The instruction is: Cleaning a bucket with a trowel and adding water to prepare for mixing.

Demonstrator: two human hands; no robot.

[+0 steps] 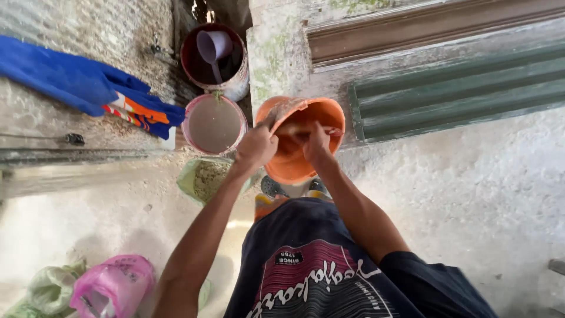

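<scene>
Far left at 9 o'clock, blue cloth (76, 79) with an orange-striped patch drapes over a grey ledge. Bottom left, 7 o'clock: pink plastic bag (115, 288) just beside a green bag (50, 288) on the pale floor (471, 194). Centre-left, three containers in a column: dark red bucket (215, 59) at 12 o'clock with a lilac scoop (213, 47) inside; below it a pink-rimmed pail (213, 123) filled with murky grey-brown liquid; below that a green sack (203, 176) open on grainy stuff. Left hand (256, 146) closes its fingers on the near left rim of the orange bucket (300, 144), thumb side on the rim. The orange bucket sits centre frame, tilted toward the person, just right of the pink-rimmed pail, above the person's feet. Right hand (318, 144) reaches inside the bucket mouth, fingers curled together; cannot tell if they hold anything. Right, 2 o'clock: green corrugated sheet (459, 88) against the wall.
</scene>
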